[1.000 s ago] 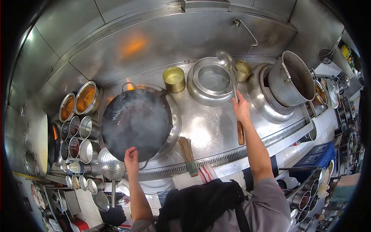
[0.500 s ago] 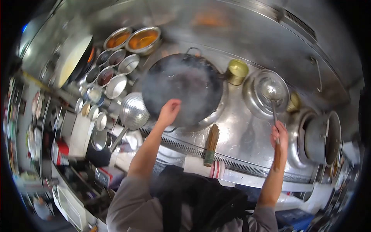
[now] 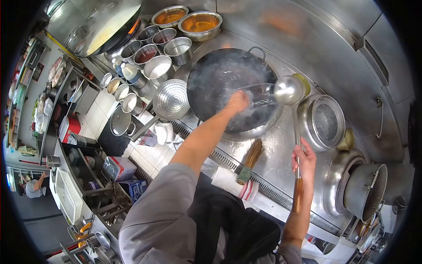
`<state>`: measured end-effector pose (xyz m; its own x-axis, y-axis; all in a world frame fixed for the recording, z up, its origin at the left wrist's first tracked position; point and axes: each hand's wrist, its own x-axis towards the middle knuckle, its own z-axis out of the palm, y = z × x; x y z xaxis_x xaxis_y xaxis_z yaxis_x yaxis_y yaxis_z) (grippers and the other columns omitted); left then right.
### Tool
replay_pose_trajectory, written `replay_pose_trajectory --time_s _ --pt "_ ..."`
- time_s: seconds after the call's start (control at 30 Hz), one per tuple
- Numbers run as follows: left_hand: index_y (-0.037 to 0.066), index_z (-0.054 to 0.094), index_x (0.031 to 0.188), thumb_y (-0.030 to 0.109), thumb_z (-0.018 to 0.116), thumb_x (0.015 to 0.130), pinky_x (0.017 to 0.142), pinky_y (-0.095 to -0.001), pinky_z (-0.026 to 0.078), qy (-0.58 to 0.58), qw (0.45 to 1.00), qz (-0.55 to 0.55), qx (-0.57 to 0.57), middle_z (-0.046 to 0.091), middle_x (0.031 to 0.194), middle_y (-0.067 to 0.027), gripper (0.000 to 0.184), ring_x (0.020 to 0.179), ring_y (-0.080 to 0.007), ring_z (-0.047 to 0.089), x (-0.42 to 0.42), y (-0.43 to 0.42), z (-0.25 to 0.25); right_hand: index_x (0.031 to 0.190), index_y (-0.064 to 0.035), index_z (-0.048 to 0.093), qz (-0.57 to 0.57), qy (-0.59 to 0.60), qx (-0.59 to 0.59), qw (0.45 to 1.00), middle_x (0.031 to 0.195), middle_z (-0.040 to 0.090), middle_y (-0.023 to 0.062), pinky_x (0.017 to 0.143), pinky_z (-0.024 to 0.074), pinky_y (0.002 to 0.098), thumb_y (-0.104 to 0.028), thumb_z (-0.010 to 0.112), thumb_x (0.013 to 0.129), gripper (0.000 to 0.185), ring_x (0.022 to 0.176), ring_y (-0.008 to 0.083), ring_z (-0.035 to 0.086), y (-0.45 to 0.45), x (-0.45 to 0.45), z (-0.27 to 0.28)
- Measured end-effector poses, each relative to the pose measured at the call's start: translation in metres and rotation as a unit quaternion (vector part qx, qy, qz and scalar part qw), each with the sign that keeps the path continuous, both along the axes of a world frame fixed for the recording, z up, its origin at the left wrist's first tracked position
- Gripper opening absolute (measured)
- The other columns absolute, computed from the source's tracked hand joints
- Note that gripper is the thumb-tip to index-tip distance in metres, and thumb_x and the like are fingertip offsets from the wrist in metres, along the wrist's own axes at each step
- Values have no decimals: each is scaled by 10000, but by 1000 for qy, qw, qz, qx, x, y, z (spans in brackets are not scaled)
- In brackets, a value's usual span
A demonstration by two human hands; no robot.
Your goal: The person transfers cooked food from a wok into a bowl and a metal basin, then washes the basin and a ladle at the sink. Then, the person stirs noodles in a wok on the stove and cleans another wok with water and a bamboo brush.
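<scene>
My right hand (image 3: pixel 304 159) holds the long handle of a steel ladle (image 3: pixel 289 90). The ladle's bowl is tilted at the right rim of a large black wok (image 3: pixel 215 115), and a clear stream of liquid (image 3: pixel 262 93) runs from it into the wok. Thin smoke or steam hangs over the wok. Above the wok's middle is my left hand (image 3: pixel 238 101), its fingers drawn in; whatever may be in them is hidden. A bamboo wok brush (image 3: pixel 252 159) lies on the steel stovetop in front of the wok, by a folded striped towel (image 3: pixel 227 181).
A perforated strainer (image 3: pixel 171 99) sits left of the wok, near several steel seasoning pots (image 3: pixel 178 52) and two bowls of orange liquid (image 3: pixel 200 23). A round steel basin (image 3: pixel 323 121) and a deep pot (image 3: pixel 365 193) stand at right. Another person (image 3: pixel 34 187) is far off at left.
The ladle has left the basin at right and come to the wok's rim, now pouring. My left hand has moved farther over the wok. The view has shifted.
</scene>
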<state>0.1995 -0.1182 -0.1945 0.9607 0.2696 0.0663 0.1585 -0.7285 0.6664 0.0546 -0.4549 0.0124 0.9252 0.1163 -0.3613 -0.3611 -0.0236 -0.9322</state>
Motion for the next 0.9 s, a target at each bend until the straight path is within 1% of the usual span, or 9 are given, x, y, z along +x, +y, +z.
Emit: replay_pose_trajectory --time_s 0.1,0.23,0.3,0.4,0.5,0.57,0.63,0.77,0.9 --pt "59 628 1007 227 569 974 715 -427 555 16 997 -19 -71 717 789 -163 182 769 -298 721 -28 51 -13 1449 -7 508 -38 -127 -173 976 823 669 85 467 469 275 -131 644 997 488 525 146 587 -47 18 -49" --pt "81 628 1006 264 622 966 729 -460 549 -28 996 -83 -15 719 863 -160 187 820 -387 696 -148 77 62 1426 26 518 -118 -254 -472 836 1222 681 284 891 538 398 -136 665 971 506 1072 333 693 -148 56 -119" --pt "85 630 984 311 671 950 680 -464 538 22 994 -111 11 697 817 -144 233 778 -368 691 -197 77 71 1408 55 520 -107 -202 -552 802 1231 661 316 897 538 421 -118 671 953 510 1074 337 695 -170 65 -107" --pt "104 622 996 318 691 941 767 -460 491 5 985 -150 83 702 827 -99 232 809 -332 689 -218 70 69 1404 74 519 -112 -332 -603 717 1002 731 251 774 569 427 -114 649 950 508 864 322 724 -249 113 -187" --pt "113 614 996 292 711 923 814 -452 450 -17 983 -152 99 706 870 -66 216 868 -309 684 -222 54 63 1146 15 623 -149 -64 -261 952 652 581 76 505 486 347 -130 609 962 235 542 195 580 -244 133 -185" --pt "118 617 982 246 732 909 806 -450 451 -45 983 -158 77 709 889 -55 186 892 -286 684 -226 51 59 885 -85 567 -176 31 -30 983 621 534 12 389 364 306 -225 577 999 181 451 128 476 -233 122 -157" --pt "108 613 975 218 742 907 812 -434 452 -49 984 -164 54 702 869 -63 183 860 -278 688 -227 49 63 898 -68 575 -242 32 212 946 645 542 12 379 367 276 -183 572 1015 164 459 104 478 -231 105 -160" --pt "67 638 907 158 730 887 778 -446 498 -47 987 -155 15 687 927 -129 131 893 -316 662 -208 43 83 1090 -55 585 -232 48 223 946 727 565 40 375 386 226 -123 562 1030 94 466 63 449 -181 44 -81" --pt "43 663 933 166 680 902 829 -448 521 -74 984 -132 -90 670 951 -152 128 941 -364 648 -148 19 97 1396 -24 488 -193 28 205 959 808 618 99 356 375 221 -117 589 1020 401 466 63 458 -143 5 -14"
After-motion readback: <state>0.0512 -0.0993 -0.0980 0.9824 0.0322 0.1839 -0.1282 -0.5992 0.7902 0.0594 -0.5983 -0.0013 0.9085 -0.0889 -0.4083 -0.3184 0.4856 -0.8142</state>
